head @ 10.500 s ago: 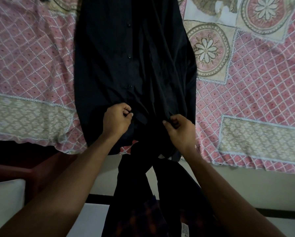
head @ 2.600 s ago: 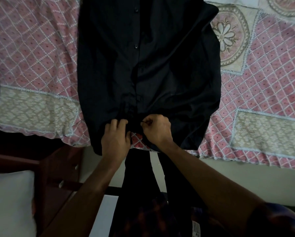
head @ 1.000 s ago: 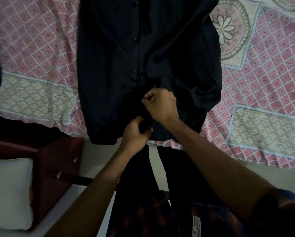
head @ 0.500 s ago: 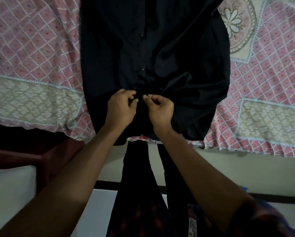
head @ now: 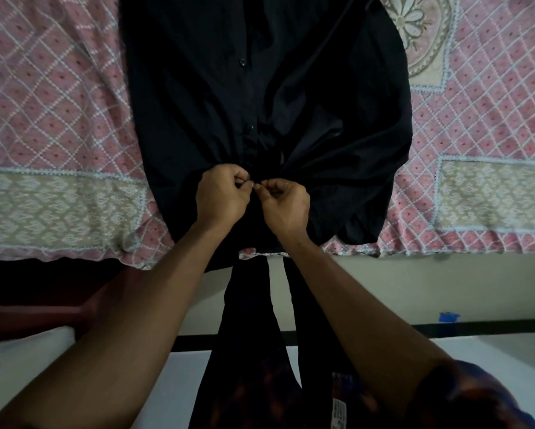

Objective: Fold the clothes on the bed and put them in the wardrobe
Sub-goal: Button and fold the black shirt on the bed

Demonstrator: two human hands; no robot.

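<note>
Head view, looking down. Black shirt (head: 260, 88) lies front-up on the bed, over a pink patterned bedspread (head: 49, 119), collar end far, hem end near and hanging a bit over the near bed edge. Two buttons (head: 243, 62) show on the centre placket, apparently done up.

Left hand (head: 221, 196) and right hand (head: 286, 205) are close together at the lower placket, fingertips almost touching. Both have fingers curled in, each pinching a small bit of shirt cloth between thumb and fingers. The fabric bunches and pulls toward the pinch. Whether a button is between the fingers is hidden, can't tell.

Step judgement: prep before folding, most likely fastening a lower button so the front stays closed. No fold made yet, the shirt is spread at full width, its right side rumpled. Task is early.

Next move calls for: finish the button or let go, smooth the bunched cloth flat, especially the right side, then take the side edges for the first fold inward. Thin, limp cloth, so it wants two-handed handling, and the hem should be pulled back onto the bed.

Wardrobe not in view. Dark wooden furniture (head: 43, 292) sits near left, below the bed edge.
</note>
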